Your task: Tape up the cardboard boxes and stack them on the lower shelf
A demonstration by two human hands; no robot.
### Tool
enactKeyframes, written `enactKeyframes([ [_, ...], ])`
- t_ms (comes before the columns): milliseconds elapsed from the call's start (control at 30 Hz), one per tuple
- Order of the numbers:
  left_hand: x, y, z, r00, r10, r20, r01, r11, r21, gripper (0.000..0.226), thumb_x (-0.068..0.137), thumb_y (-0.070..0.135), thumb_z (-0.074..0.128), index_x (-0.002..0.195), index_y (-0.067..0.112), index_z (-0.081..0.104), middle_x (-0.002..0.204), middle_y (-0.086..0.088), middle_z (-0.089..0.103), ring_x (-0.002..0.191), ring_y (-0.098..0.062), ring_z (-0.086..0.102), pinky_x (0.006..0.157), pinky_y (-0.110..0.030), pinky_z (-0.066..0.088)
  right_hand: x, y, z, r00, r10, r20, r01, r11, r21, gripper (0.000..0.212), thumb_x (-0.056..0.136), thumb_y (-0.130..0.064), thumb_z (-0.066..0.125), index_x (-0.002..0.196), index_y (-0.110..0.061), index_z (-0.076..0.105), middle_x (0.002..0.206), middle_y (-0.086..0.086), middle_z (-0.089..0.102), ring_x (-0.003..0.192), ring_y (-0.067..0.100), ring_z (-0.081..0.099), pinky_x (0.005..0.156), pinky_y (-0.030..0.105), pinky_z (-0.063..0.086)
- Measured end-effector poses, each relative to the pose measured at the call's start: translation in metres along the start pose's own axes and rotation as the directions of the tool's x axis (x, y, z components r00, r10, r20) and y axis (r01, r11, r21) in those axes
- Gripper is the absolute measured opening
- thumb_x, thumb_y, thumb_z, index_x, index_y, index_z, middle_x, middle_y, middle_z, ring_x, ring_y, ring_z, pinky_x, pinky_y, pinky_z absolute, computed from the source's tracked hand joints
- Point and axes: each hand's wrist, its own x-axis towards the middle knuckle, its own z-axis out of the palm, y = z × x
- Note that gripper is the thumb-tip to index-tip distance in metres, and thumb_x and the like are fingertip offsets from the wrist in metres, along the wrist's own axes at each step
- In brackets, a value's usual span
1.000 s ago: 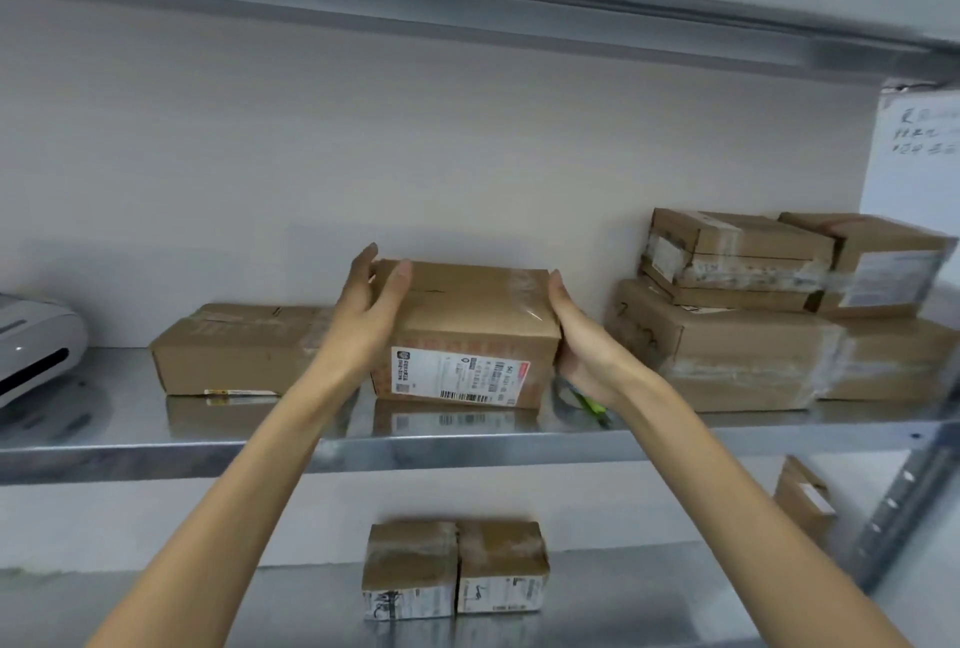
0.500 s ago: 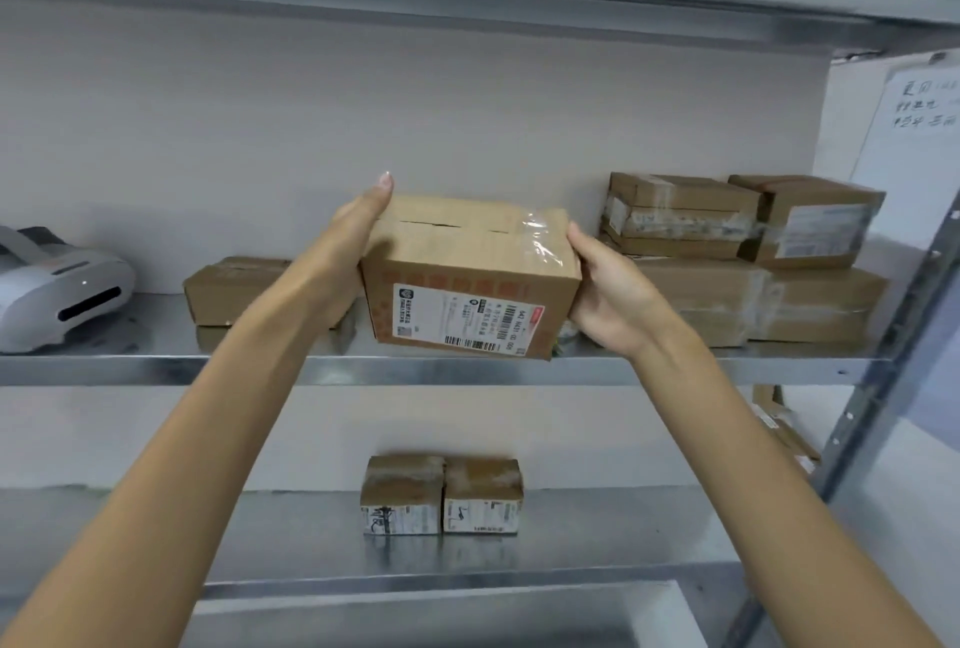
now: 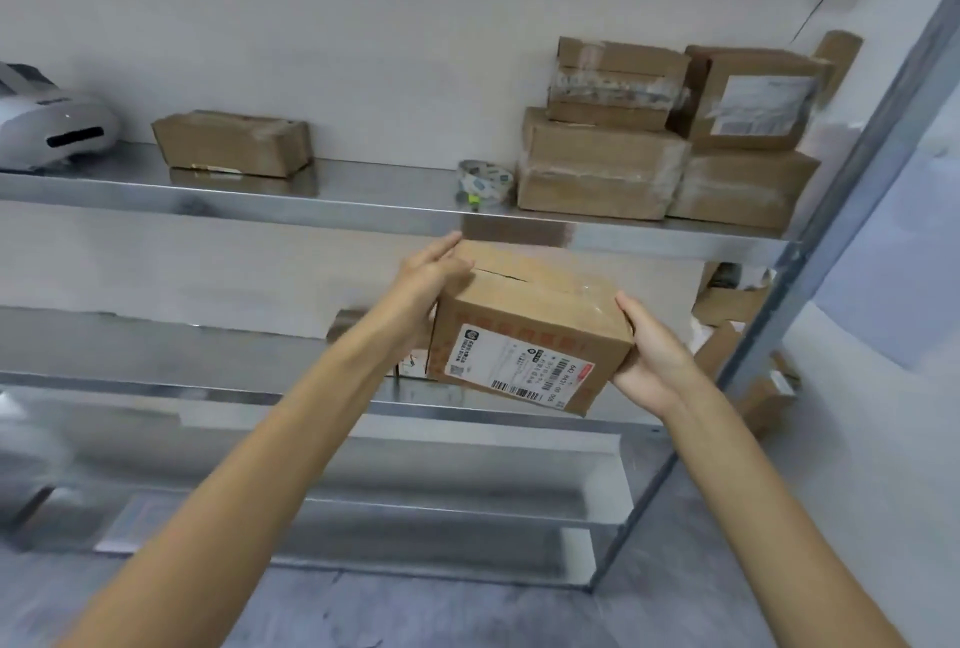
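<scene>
- Cardboard box (image 3: 530, 330), tilted, shipping label facing out.
- Left hand (image 3: 426, 278) — grip spread flat against its left side.
- Right hand (image 3: 649, 361) — grip curled round its right end.

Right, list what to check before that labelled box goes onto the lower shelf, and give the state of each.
1. Hold on the labelled box: left hand flat against its left end, right hand round its right end: ok.
2. Box level: it is tilted, with the right end lower: not ok.
3. Top seam sealed: clear tape shows near the right end, but a dark gap runs along the seam: cannot tell.
4. Landing spot on the lower shelf: largely hidden behind the box: cannot tell.
5. Clear of the upper shelf: the box sits below its front edge: ok.
</scene>
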Motion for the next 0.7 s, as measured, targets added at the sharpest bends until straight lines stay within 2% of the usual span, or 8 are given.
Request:
enactKeyframes([
  [67, 0.010, -0.024, 0.013, 1.000, -0.028, -0.009, 0.029, 0.996, 0.081, 0.049, 0.095, 0.004, 0.052, 0.143, 0.013, 0.045, 0.117, -0.006, 0.058, 0.099, -0.017, 0.058, 0.080, -0.026, 0.044, 0.005, 0.010, -0.024, 0.998, 0.036, -0.053, -0.036, 0.999, 0.012, 0.036, 0.104, -0.029, 0.033, 0.108, -0.012, 0.066, 0.096, 0.007, 0.073, 0.091, 0.019, 0.065, 0.080, 0.032, 0.050],
  [133, 0.023, -0.046, 0.023, 0.997, -0.081, -0.010, 0.081, 0.988, 0.129, 0.050, 0.095, 0.001, 0.050, 0.143, 0.011, 0.043, 0.110, -0.003, 0.056, 0.097, -0.017, 0.053, 0.082, -0.028, 0.039, 0.014, 0.016, -0.045, 0.994, 0.055, -0.097, -0.055, 0.998, -0.001, 0.034, 0.104, -0.028, 0.036, 0.099, -0.013, 0.067, 0.082, 0.004, 0.075, 0.079, 0.015, 0.068, 0.071, 0.029, 0.051],
  [300, 0.073, -0.092, 0.041, 0.985, -0.169, -0.034, 0.172, 0.976, 0.130, 0.049, 0.094, -0.005, 0.049, 0.142, 0.003, 0.042, 0.131, -0.014, 0.051, 0.102, -0.019, 0.050, 0.064, -0.017, 0.040, 0.067, 0.026, -0.073, 0.977, 0.063, -0.202, -0.080, 0.994, -0.074, 0.030, 0.103, -0.026, 0.037, 0.098, -0.013, 0.064, 0.077, 0.001, 0.072, 0.074, 0.013, 0.064, 0.067, 0.027, 0.051],
  [433, 0.122, -0.114, 0.047, 0.984, -0.178, -0.029, 0.180, 0.973, 0.146, 0.044, 0.094, -0.011, 0.045, 0.136, -0.001, 0.047, 0.113, -0.014, 0.058, 0.082, -0.016, 0.055, 0.056, -0.012, 0.045, 0.124, 0.034, -0.083, 0.952, 0.131, -0.275, -0.180, 0.971, -0.159, 0.028, 0.103, -0.033, 0.037, 0.100, -0.018, 0.061, 0.086, 0.005, 0.067, 0.073, 0.017, 0.062, 0.063, 0.031, 0.051],
  [500, 0.148, -0.125, 0.047, 0.982, -0.184, -0.035, 0.187, 0.966, 0.176, 0.048, 0.092, -0.015, 0.044, 0.138, -0.002, 0.045, 0.124, -0.019, 0.057, 0.092, -0.023, 0.058, 0.071, -0.020, 0.051, 0.149, 0.040, -0.086, 0.930, 0.214, -0.297, -0.269, 0.951, -0.156, 0.031, 0.102, -0.044, 0.035, 0.104, -0.023, 0.058, 0.088, 0.004, 0.068, 0.075, 0.019, 0.063, 0.060, 0.031, 0.050],
  [567, 0.169, -0.134, 0.046, 0.979, -0.198, -0.051, 0.205, 0.943, 0.262, 0.052, 0.090, -0.015, 0.045, 0.139, 0.001, 0.046, 0.134, -0.023, 0.052, 0.111, -0.033, 0.057, 0.092, -0.038, 0.048, 0.171, 0.049, -0.089, 0.915, 0.256, -0.313, -0.317, 0.935, -0.161, 0.034, 0.101, -0.051, 0.033, 0.110, -0.028, 0.057, 0.090, 0.002, 0.069, 0.078, 0.021, 0.065, 0.060, 0.032, 0.051],
  [600, 0.179, -0.139, 0.045, 0.976, -0.212, -0.054, 0.219, 0.928, 0.301, 0.052, 0.089, -0.015, 0.044, 0.138, 0.002, 0.048, 0.132, -0.023, 0.054, 0.114, -0.034, 0.057, 0.097, -0.040, 0.046, 0.182, 0.054, -0.092, 0.911, 0.259, -0.319, -0.324, 0.931, -0.170, 0.035, 0.101, -0.052, 0.032, 0.114, -0.029, 0.056, 0.094, 0.002, 0.069, 0.081, 0.023, 0.065, 0.062, 0.035, 0.053],
  [700, 0.204, -0.153, 0.043, 0.963, -0.263, -0.053, 0.265, 0.903, 0.338, 0.048, 0.089, -0.017, 0.037, 0.130, -0.001, 0.055, 0.116, -0.019, 0.062, 0.105, -0.029, 0.060, 0.095, -0.036, 0.047, 0.209, 0.069, -0.100, 0.901, 0.268, -0.342, -0.347, 0.917, -0.196, 0.042, 0.102, -0.049, 0.027, 0.123, -0.026, 0.054, 0.111, 0.006, 0.064, 0.098, 0.032, 0.062, 0.064, 0.048, 0.056],
])
